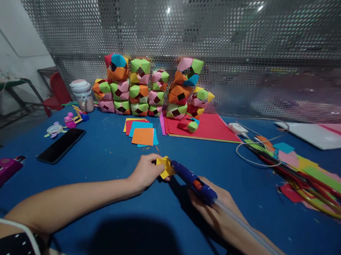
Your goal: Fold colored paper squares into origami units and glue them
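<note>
My left hand [144, 173] pinches a small folded yellow paper piece [164, 166] against the blue table [105, 158]. My right hand [211, 212] grips a blue glue gun [194, 182] with an orange trigger; its nozzle touches the right side of the yellow piece. A clear glue stick [247, 232] sticks out of the gun's back along my forearm.
Stacks of colourful folded paper cubes [150, 87] stand at the back before a perforated metal screen. Square coloured sheets [143, 132] and red paper [208, 128] lie in front. A black phone [61, 145] lies left, a white jar [82, 95] behind it. Paper strips and cables [300, 170] lie right.
</note>
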Demonstrator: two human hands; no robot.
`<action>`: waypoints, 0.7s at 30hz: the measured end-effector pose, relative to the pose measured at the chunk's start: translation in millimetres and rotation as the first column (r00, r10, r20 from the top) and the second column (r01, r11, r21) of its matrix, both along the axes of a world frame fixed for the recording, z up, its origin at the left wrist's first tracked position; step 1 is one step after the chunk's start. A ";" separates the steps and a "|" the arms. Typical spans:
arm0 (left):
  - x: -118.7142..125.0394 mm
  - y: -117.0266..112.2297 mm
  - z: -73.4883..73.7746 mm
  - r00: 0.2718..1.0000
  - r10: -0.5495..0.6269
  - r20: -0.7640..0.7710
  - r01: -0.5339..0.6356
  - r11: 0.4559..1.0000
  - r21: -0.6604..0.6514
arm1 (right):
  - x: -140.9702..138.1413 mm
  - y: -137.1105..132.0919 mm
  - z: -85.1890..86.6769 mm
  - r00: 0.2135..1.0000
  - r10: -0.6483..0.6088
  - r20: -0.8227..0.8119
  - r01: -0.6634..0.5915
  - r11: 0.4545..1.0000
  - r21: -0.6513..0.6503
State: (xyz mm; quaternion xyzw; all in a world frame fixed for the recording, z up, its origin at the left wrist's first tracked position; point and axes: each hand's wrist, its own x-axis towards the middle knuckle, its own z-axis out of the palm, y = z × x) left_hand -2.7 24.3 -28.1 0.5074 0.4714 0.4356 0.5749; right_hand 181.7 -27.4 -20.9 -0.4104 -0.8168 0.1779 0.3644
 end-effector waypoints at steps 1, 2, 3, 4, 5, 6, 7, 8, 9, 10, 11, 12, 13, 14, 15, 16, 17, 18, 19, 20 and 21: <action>0.0 -0.1 0.3 1.000 -0.001 -0.009 0.001 1.000 0.003 | 0.3 -0.2 0.0 1.000 0.005 -0.003 -0.005 1.000 0.002; 0.1 -0.2 0.5 1.000 -0.004 -0.018 0.004 1.000 0.007 | 0.5 -0.4 -0.3 1.000 0.010 -0.004 -0.010 1.000 0.000; 0.1 -0.3 0.7 1.000 -0.006 -0.022 0.006 1.000 0.013 | 0.7 -0.6 -0.6 1.000 0.012 -0.003 -0.012 1.000 -0.004; 0.2 -0.4 0.8 1.000 -0.006 -0.019 0.006 1.000 0.015 | 0.9 -0.7 -1.0 1.000 0.009 0.001 -0.009 1.000 -0.011; 0.2 -0.4 0.8 1.000 -0.006 -0.013 0.006 1.000 0.015 | 1.0 -0.8 -1.4 1.000 -0.001 0.007 0.001 1.000 -0.022; 0.2 -0.4 0.7 1.000 -0.005 -0.005 0.005 1.000 0.013 | 1.0 -0.8 -1.7 1.000 -0.020 0.010 0.020 0.999 -0.031; 0.3 -0.3 0.5 1.000 -0.004 0.002 0.004 1.000 0.011 | 0.9 -0.8 -1.9 0.999 -0.039 0.010 0.040 0.998 -0.038; 0.3 -0.2 0.3 1.000 -0.005 0.004 0.005 1.000 0.012 | 0.7 -0.8 -1.9 0.998 -0.056 0.007 0.056 0.998 -0.040; 0.3 -0.1 0.0 1.000 -0.006 0.001 0.006 1.000 0.013 | 0.5 -0.7 -1.9 0.998 -0.066 0.002 0.066 0.997 -0.038; 0.3 0.1 -0.3 1.000 -0.009 -0.006 0.009 1.000 0.017 | 0.2 -0.7 -1.7 0.998 -0.063 -0.001 0.063 0.997 -0.035; 0.4 0.3 -0.5 1.000 -0.010 -0.012 0.010 1.000 0.020 | -0.1 -0.7 -1.3 0.999 -0.050 0.000 0.050 0.998 -0.030; 0.4 0.4 -0.8 1.000 -0.011 -0.014 0.011 1.000 0.022 | -0.4 -0.8 -1.0 0.999 -0.037 0.002 0.037 0.999 -0.029; 0.5 0.5 -1.0 1.000 -0.011 -0.014 0.011 1.000 0.022 | -0.5 -1.0 -0.6 1.000 -0.026 0.008 0.026 0.999 -0.031; 0.5 0.6 -1.2 1.000 -0.010 -0.012 0.010 1.000 0.021 | -0.5 -1.3 -0.1 1.000 -0.023 0.010 0.023 0.999 -0.033; 0.6 0.6 -1.3 1.000 -0.007 -0.008 0.008 1.000 0.018 | -0.5 -1.7 0.3 1.000 -0.026 0.008 0.026 0.999 -0.034; 0.8 0.6 -1.4 1.000 -0.005 -0.002 0.005 1.000 0.012 | -0.4 -2.2 0.7 0.999 -0.034 0.006 0.035 0.999 -0.037; 0.9 0.6 -1.5 1.000 -0.003 0.002 0.003 1.000 0.008 | -0.3 -2.8 1.1 0.999 -0.043 0.003 0.043 0.998 -0.038; 1.0 0.6 -1.6 1.000 -0.004 0.003 0.004 1.000 0.007 | -0.1 -3.4 1.3 0.999 -0.051 -0.003 0.051 0.998 -0.034; 1.1 0.6 -1.8 1.000 -0.006 0.001 0.006 1.000 0.010 | 0.0 -3.8 1.4 0.999 -0.053 -0.005 0.053 0.998 -0.031; 1.1 0.7 -1.9 1.000 -0.009 -0.003 0.009 1.000 0.018 | 0.1 -4.1 1.4 0.999 -0.053 -0.004 0.053 0.998 -0.028; 1.0 0.7 -2.0 1.000 -0.013 -0.007 0.013 0.999 0.031 | 0.3 -4.2 1.3 0.999 -0.049 -0.001 0.049 0.998 -0.026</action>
